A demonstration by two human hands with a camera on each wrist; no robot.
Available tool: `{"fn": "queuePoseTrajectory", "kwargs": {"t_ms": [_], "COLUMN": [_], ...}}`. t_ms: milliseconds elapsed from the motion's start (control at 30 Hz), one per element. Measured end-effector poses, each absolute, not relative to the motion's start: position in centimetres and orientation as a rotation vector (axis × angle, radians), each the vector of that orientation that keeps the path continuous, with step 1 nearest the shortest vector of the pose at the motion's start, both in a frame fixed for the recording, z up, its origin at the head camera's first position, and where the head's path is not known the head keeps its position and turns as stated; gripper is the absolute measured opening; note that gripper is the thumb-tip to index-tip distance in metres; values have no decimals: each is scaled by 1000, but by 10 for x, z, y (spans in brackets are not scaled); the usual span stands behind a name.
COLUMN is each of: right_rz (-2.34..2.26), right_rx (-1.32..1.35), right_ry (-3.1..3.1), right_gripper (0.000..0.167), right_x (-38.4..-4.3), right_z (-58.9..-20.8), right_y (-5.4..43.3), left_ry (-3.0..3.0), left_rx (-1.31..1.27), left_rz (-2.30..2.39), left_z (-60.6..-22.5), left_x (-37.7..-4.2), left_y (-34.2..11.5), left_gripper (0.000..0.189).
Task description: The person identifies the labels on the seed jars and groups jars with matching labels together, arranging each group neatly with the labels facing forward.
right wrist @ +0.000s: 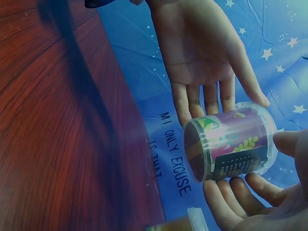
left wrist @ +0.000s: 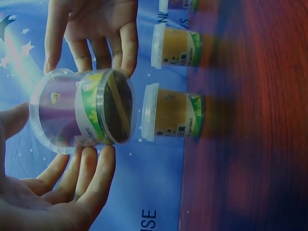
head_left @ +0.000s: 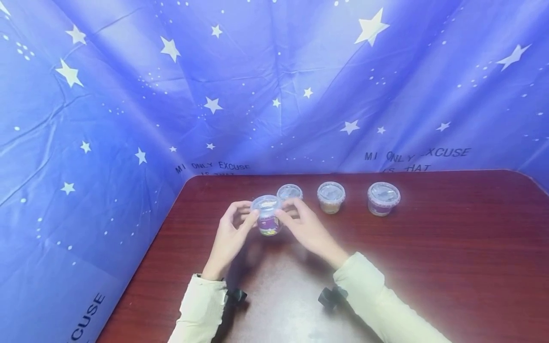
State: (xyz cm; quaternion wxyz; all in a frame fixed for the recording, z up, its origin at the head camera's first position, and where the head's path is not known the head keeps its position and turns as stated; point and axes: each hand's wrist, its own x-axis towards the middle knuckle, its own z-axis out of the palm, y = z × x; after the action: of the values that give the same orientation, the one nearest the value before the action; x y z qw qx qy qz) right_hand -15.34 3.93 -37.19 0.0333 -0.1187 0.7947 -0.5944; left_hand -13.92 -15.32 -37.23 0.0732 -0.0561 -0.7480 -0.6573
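Both hands hold a small clear plastic tub [head_left: 269, 225] with a lid, lifted above the table. Its label is purple with a green band, and through its base a dark filling and a pale stick-like strip show [left wrist: 118, 106]. My left hand [head_left: 228, 238] grips the left side, thumb near the lid rim and fingers along the wall. From the right, my right hand [head_left: 310, 232] grips the opposite side the same way, as the right wrist view shows. Just behind the held tub stands a lidded tub [head_left: 289, 190], partly hidden by it and the right hand.
Two more lidded tubs stand further right in the same row, one with a yellowish-brown side [head_left: 331, 206] and one with a purple label [head_left: 383, 208]. The reddish-brown wooden table [head_left: 450, 257] meets a blue star-printed cloth [head_left: 257, 71] at its back and left.
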Motion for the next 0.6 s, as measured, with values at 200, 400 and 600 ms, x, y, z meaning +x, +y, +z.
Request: {"fn": "queuePoseTrajectory", "kwargs": {"t_ms": [200, 400, 600], "right_rz": [-1832, -1803, -1779], "right_rx": [-392, -370, -347], "right_ry": [2435, 2432, 2421], "right_gripper": [31, 32, 33], "right_x": [-154, -150, -145], "right_z": [-375, -376, -375], "right_y": [52, 63, 74], "left_ry": [-2309, -2342, -2363], "left_rx": [-220, -237, -279], "left_rz": [-1934, -1910, -1889], "left_z": [-372, -372, -374], "left_x": [-137, -136, -136], "left_y": [-146, -138, -131], "left_gripper": [37, 38, 36]}}
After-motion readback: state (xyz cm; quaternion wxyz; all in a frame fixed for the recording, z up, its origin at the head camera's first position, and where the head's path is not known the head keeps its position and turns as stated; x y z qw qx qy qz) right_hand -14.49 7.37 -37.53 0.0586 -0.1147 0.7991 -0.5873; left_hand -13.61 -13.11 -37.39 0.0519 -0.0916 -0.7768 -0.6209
